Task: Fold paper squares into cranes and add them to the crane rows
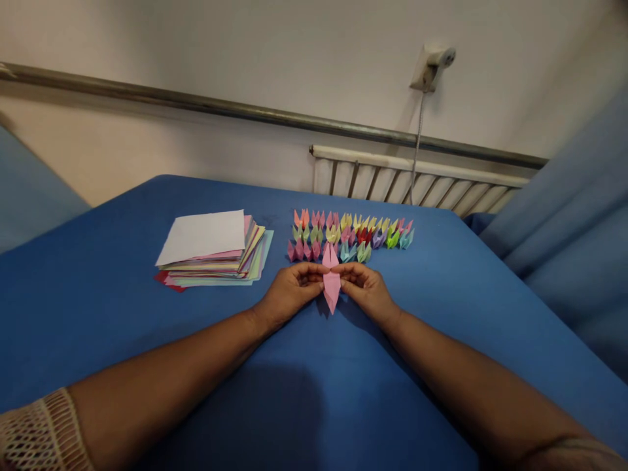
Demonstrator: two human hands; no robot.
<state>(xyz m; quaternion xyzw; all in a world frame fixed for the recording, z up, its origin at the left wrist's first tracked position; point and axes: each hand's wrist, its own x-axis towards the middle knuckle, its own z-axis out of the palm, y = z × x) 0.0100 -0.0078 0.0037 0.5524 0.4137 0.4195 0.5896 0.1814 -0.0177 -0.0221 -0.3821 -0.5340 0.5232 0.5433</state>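
Observation:
Between my two hands is a folded pink origami paper [332, 288], long and pointed, with a split tip at its far end. My left hand [296, 288] pinches its left edge between thumb and fingers. On the opposite edge, my right hand [367, 288] grips it the same way. The piece is held just above the blue surface, its lower point toward me. Right behind it stand rows of small folded paper cranes [346, 235] in pink, yellow, green, red, purple and light blue. The pink piece partly hides the front row.
A thick stack of coloured paper sheets [210, 252], white on top, lies to the left on the blue-covered table [422, 314]. Along the wall run a metal rail [245, 112] and a radiator [392, 173]. A cable hangs from a wall socket [428, 72]. Blue curtains [574, 216] hang at the right.

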